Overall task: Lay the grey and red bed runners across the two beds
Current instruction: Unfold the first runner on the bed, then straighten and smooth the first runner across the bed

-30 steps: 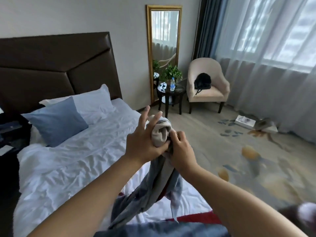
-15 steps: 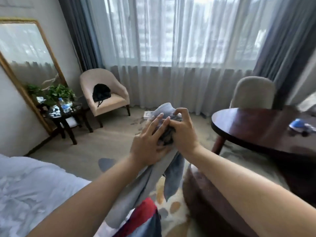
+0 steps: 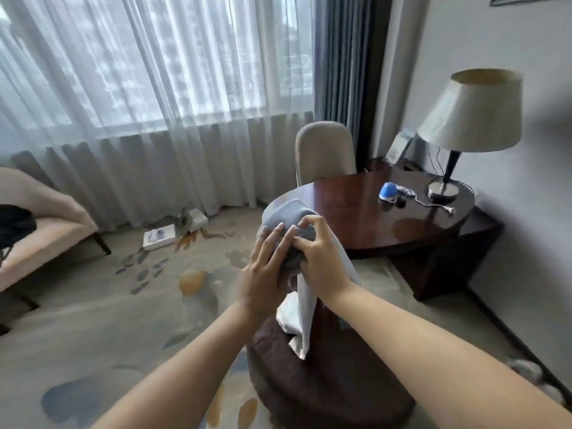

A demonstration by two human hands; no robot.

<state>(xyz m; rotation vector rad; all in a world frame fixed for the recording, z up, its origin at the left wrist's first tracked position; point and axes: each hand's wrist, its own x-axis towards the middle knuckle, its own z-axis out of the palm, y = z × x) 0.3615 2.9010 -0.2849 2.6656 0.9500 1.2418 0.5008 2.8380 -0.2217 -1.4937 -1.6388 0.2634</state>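
Sheer curtains (image 3: 148, 88) cover the window across the far wall, with a dark blue drape (image 3: 337, 63) hanging at their right edge. We note patterned carpet (image 3: 102, 308) underfoot and a cream armchair (image 3: 40, 233) at the left border, carrying a dark item we cannot identify. Two white boxes (image 3: 161, 238) lie on the floor at the curtain hem.

At right, we record a round dark wooden table (image 3: 365, 218) with a beige chair (image 3: 325, 150) drawn up behind it. On the tabletop stand a lamp (image 3: 470, 119) with a pale shade and a small blue object (image 3: 388, 191) trailing a white cord. A dark brown round ottoman (image 3: 328, 382) sits on the carpet directly below the hands.

We find the grey bed runner (image 3: 286, 213) bunched and held up in mid-air, in front of the table's near edge and above the ottoman. The left hand (image 3: 263, 274) lies against the bundle's left side, its fingers extended and pressed flat on the cloth. The right hand (image 3: 322, 258) has its fingers curled closed around the gathered fabric from the right, thumb and forefinger pinching a fold at the top. A pale length of the runner hangs down between the wrists, its lower end reaching the ottoman's top. Neither bed is in view, and no red cloth can be seen.
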